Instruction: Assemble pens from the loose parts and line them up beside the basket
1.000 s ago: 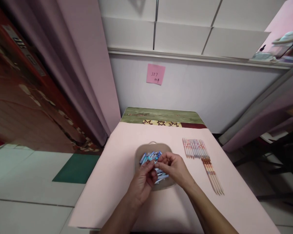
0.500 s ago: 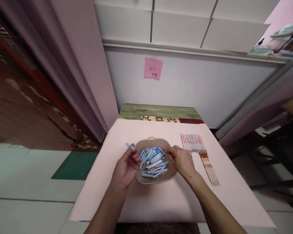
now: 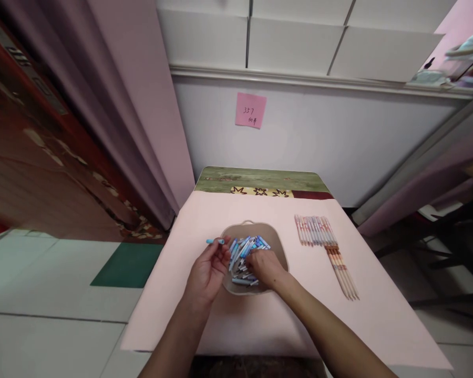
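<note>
A short light-blue pen cap (image 3: 215, 241) is pinched between the thumb and fingertips of my left hand (image 3: 208, 270), just off the left rim of a beige basket (image 3: 278, 247). Blue, white and lilac pen parts (image 3: 242, 252), caps and barrels among them, lie heaped in the basket. My right hand (image 3: 266, 266) reaches over the right side of the basket with its fingers bent down into the heap. Its fingertips are hidden, so what they grip cannot be made out.
On the right of the pink-covered table (image 3: 173, 304), assembled pens (image 3: 314, 231) lie in a row, with several brown-and-cream pens (image 3: 342, 273) in front of them. A pink note (image 3: 251, 110) is stuck to the wall behind. Purple curtain cloth (image 3: 142, 131) hangs at left.
My right hand has moved left from the basket's right rim down into the pen parts. The cap in my left hand has turned to lie more level. The view has shifted slightly.
</note>
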Available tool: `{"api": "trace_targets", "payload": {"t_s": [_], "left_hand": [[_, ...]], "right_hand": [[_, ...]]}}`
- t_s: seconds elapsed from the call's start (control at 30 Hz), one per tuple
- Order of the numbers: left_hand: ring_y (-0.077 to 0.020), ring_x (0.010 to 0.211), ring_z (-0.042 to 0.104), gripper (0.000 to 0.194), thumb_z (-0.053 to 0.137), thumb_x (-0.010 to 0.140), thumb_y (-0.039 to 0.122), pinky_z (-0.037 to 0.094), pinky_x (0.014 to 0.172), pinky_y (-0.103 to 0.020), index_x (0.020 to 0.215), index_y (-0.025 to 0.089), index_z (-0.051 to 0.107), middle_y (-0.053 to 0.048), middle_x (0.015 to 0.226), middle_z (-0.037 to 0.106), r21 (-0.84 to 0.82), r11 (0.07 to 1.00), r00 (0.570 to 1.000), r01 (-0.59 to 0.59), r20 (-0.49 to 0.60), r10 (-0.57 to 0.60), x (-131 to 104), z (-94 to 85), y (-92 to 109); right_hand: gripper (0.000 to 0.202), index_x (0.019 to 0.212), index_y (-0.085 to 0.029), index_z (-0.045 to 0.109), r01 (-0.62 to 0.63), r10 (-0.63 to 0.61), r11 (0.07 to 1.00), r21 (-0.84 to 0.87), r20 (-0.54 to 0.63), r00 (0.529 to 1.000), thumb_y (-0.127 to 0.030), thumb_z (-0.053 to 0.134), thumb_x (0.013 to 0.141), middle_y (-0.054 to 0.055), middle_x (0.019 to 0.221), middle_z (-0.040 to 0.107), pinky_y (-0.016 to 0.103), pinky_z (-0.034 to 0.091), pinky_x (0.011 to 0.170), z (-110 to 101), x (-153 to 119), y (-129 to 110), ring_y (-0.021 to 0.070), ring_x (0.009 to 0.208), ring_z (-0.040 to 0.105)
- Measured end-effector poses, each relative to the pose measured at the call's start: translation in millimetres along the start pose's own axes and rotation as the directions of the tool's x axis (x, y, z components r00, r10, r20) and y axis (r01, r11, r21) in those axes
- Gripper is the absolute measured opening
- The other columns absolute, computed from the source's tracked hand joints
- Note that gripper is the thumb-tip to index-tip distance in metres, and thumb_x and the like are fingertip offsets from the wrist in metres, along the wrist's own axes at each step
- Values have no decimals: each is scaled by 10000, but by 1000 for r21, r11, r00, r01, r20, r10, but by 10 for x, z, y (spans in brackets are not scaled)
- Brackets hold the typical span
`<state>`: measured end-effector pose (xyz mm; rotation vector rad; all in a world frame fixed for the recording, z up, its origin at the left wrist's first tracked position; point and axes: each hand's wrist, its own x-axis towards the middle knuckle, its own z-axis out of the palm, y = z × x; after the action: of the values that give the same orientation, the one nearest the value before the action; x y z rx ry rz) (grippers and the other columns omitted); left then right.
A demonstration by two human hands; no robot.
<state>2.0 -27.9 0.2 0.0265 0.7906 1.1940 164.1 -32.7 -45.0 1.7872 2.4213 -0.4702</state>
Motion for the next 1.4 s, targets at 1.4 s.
{"api": "trace_targets", "payload": {"t_s": [1.4], "left_hand": [[-78, 522, 582, 157, 547, 866, 121, 532, 489, -187, 963, 61, 654, -100, 807, 707, 194, 976, 982, 98, 139, -126, -141, -23, -180]], "right_hand": [[249, 894, -130, 723, 218, -214, 970, -105, 51, 976, -144, 479, 846, 143, 890, 726, 305, 450, 699, -40, 76, 16, 245, 818, 652]]}}
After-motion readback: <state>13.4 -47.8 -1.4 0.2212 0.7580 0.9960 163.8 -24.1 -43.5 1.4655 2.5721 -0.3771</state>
